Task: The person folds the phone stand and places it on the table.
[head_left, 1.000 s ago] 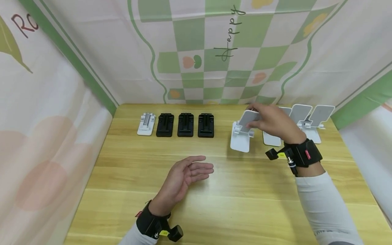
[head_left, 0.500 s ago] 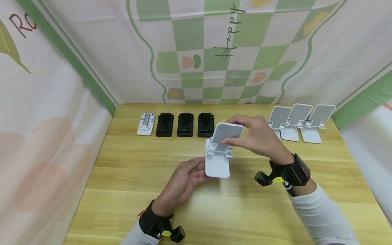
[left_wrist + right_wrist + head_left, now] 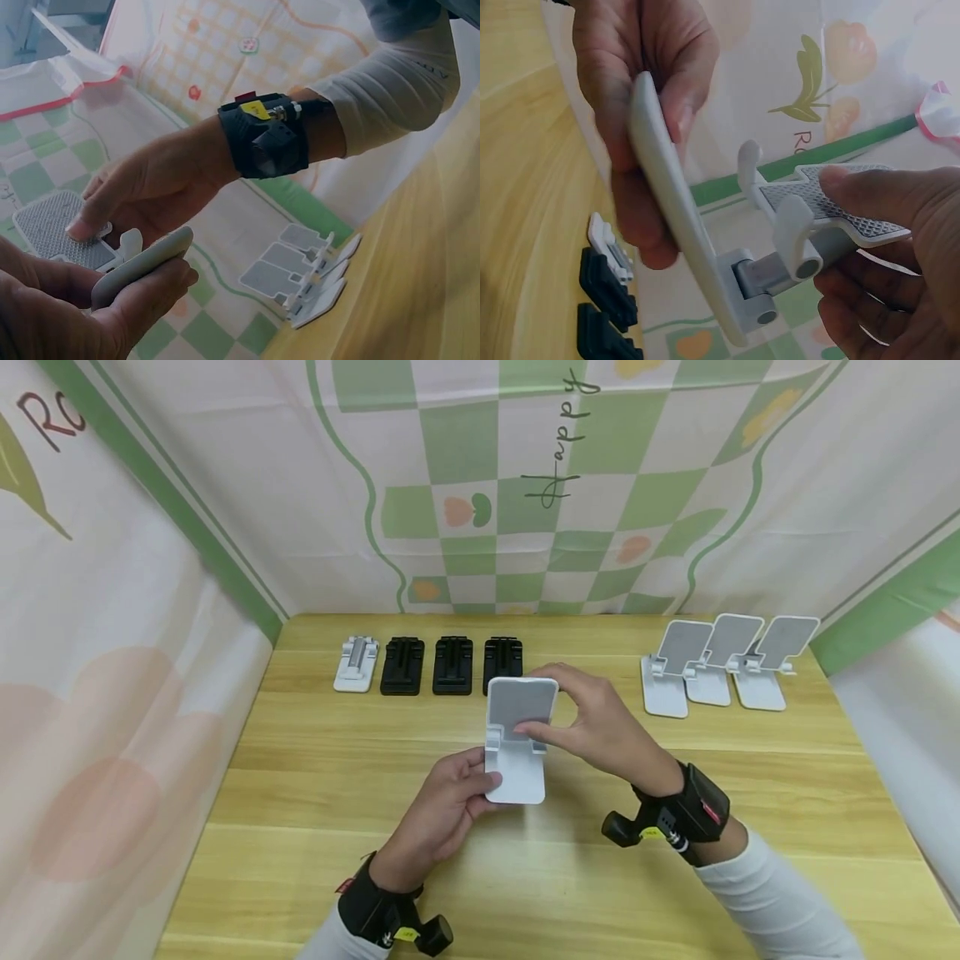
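Both hands hold one white phone stand, unfolded, above the middle of the table. My left hand pinches its base plate, thumb on top and fingers beneath, as the left wrist view also shows. My right hand grips the grey-padded back plate, thumb on the textured pad and fingers behind. In the right wrist view the hinged arm between base and back plate is raised, with two small support hooks sticking up.
Several folded stands line the back left: one white and black ones. Three unfolded white stands stand close together at the back right of the wooden table. A patterned cloth hangs behind.
My right hand has carried the white phone stand leftward and nearer from beside the unfolded stands. My left hand, outstretched before, now pinches its base.
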Tool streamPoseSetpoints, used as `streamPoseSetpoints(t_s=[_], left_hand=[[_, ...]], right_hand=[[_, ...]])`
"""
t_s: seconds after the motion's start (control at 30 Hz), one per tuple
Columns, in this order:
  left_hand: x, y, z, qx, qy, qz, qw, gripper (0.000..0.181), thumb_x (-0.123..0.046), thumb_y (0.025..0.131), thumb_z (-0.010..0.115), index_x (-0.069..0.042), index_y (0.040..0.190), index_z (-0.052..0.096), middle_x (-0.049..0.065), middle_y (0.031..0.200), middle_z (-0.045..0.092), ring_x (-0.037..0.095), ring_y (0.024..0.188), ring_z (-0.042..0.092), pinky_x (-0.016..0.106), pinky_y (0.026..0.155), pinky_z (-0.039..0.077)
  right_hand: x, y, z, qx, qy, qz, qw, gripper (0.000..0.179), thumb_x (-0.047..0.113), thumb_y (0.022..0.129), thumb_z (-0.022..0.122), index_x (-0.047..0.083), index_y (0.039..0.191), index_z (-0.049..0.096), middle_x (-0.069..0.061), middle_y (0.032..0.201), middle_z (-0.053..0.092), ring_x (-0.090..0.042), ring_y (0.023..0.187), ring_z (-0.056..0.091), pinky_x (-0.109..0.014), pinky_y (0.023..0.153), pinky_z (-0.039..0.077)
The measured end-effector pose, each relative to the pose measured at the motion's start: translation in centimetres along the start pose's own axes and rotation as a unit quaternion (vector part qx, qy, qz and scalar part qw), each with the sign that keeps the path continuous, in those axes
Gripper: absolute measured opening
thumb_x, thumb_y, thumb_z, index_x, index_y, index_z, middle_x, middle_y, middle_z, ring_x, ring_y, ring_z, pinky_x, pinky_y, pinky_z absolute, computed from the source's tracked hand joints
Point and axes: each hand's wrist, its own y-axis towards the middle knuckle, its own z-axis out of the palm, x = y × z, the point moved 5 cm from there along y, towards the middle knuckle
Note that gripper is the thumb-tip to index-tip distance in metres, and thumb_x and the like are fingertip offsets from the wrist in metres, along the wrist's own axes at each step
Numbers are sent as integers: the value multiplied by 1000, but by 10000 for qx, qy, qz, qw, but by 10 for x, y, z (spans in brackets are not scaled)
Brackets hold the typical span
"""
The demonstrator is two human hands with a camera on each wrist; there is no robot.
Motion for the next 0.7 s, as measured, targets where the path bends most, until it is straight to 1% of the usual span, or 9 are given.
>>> streamPoseSetpoints(t_s=[0.13, 0.2, 0.5, 0.7], left_hand=[[-4, -2, -1, 23, 54, 137, 9999, 52, 2, 97, 46, 14, 145, 28, 31, 142, 43, 34, 123, 53, 35, 94, 49], [-5, -3, -1, 16, 86, 166, 9998, 52, 2, 97, 46, 15, 144, 28, 31, 142, 43, 34, 123, 53, 35, 94, 49], [-5, -4, -1, 113, 77, 189, 9997, 52, 4, 97, 45, 14, 145, 27, 31, 142, 44, 34, 122, 53, 36, 93, 49], [-4, -5, 2, 199, 65, 202, 9996, 49, 6, 96, 45, 16, 142, 31, 31, 140, 47, 33, 120, 55, 37, 93, 50]], right_hand=[[-4, -2, 4, 5, 222, 276, 9994, 46, 32, 76, 79, 10, 114, 64, 4, 102, 69, -9, 91, 63, -35, 81, 55], [-4, -3, 5, -8, 267, 297, 9992, 44, 31, 76, 79, 10, 113, 65, 3, 102, 70, -10, 91, 63, -35, 82, 56], [-1, -4, 4, -231, -20, -97, 9997, 41, 32, 75, 80, 11, 108, 69, 1, 102, 72, -9, 91, 66, -32, 77, 59], [0, -3, 4, -554, -170, -354, 9977, 33, 20, 76, 80, 11, 106, 71, -1, 101, 74, -11, 92, 68, -29, 75, 58]])
